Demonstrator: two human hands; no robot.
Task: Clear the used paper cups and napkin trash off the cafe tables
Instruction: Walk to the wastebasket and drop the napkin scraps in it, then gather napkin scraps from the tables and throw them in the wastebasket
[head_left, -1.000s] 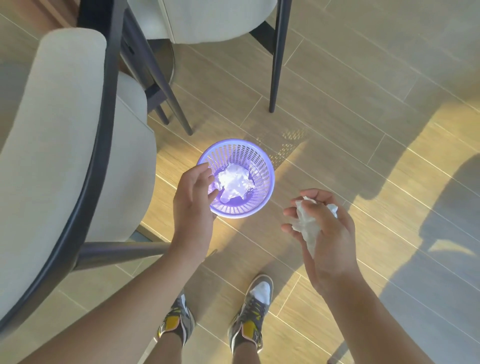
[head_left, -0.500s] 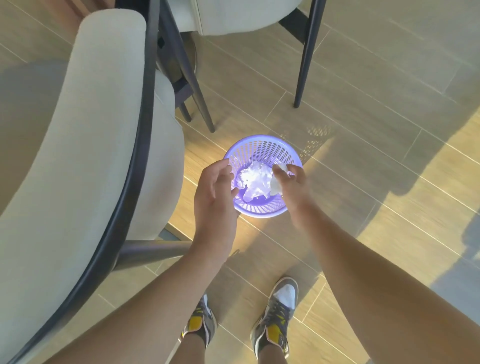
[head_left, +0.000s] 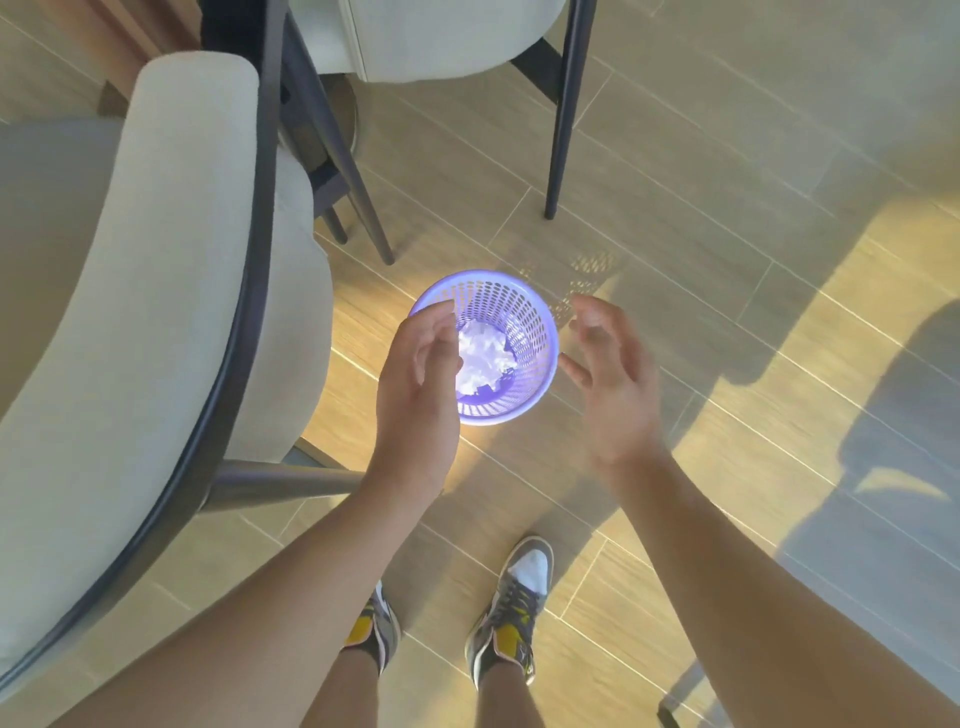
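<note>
Crumpled white napkin trash (head_left: 483, 358) down at the bottom of the purple mesh basket (head_left: 540, 322), lower than both hands and gripped by neither; basket upright on the wood-look floor (head_left: 701, 218), in a patch of sunlight, with only that white wad visible inside; over the basket's near-left rim, the left hand (head_left: 415, 384), fingers (head_left: 441, 322) loosely bent toward the thumb, nothing held, contact with the rim impossible to tell; just to the right of the basket, the right hand (head_left: 608, 374), palm turned inward, fingertips (head_left: 587, 317) spread and relaxed, empty, apart from the rim; napkin wad thus between the two hands in view, nearer the left; beside the basket on the left, a beige cushioned chair (head_left: 156, 312) with a dark frame; behind it, a second chair (head_left: 441, 36); below, two grey-and-yellow sneakers (head_left: 519, 597)
</note>
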